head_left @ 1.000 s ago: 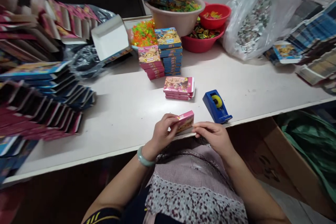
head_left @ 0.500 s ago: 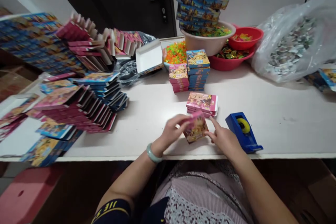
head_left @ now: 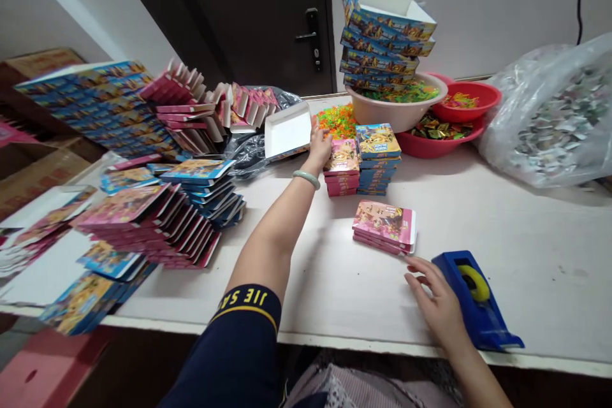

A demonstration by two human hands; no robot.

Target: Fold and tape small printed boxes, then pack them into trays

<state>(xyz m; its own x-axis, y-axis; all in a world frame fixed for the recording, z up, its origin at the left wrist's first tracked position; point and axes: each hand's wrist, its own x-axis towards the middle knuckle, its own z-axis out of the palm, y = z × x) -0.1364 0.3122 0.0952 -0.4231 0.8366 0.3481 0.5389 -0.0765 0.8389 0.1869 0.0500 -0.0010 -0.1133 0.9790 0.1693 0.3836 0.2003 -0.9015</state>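
My left hand reaches to the back of the table, at the near edge of the orange and green plastic pieces. Its thumb and a finger are apart, and I see nothing held. Just right of it stands a short stack of pink boxes, beside a stack of blue boxes. My right hand hovers low over the table with loosely bent, parted fingers and nothing in them. It is between a small pile of pink boxes and a blue tape dispenser with yellow tape core.
Stacked pink cartons and blue cartons fill the left side. A white open tray lies at the back. Open trays tower over a pale basin. Red bowls and a clear bag stand right.
My left hand has left the pink box it handled near the table edge and moved forward to the back. My right hand has let go and drawn aside. The view has tilted up.
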